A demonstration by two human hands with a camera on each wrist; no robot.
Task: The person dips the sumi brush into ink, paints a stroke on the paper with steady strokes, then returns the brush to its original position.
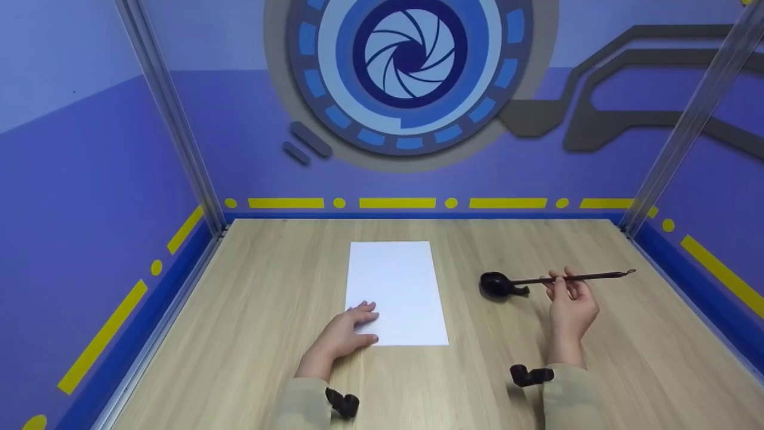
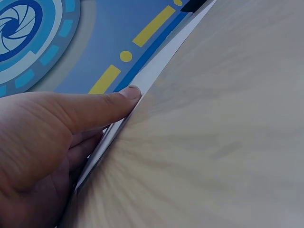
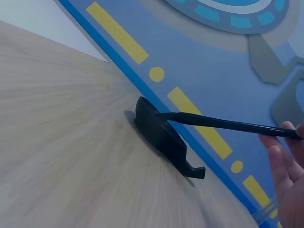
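A sheet of white paper (image 1: 397, 286) lies flat on the wooden table. My left hand (image 1: 343, 334) rests on its lower left part, fingers spread over the sheet and thumb near the bottom edge. In the left wrist view the thumb (image 2: 109, 105) lies along the paper's edge. To the right, my right hand (image 1: 572, 307) pinches a dark writing brush (image 1: 603, 276) by its handle, held nearly level. The brush's tip reaches into a small black ink dish (image 1: 494, 286) with a short stubby handle. In the right wrist view the tip overlaps the inside of the dish (image 3: 159, 137).
The wooden table (image 1: 250, 310) is enclosed by blue-purple walls (image 1: 239, 137) at the back and sides. Metal posts (image 1: 173, 113) stand at the back corners. A black wrist camera mount (image 1: 530, 375) sits by the right sleeve, another mount (image 1: 342, 403) by the left.
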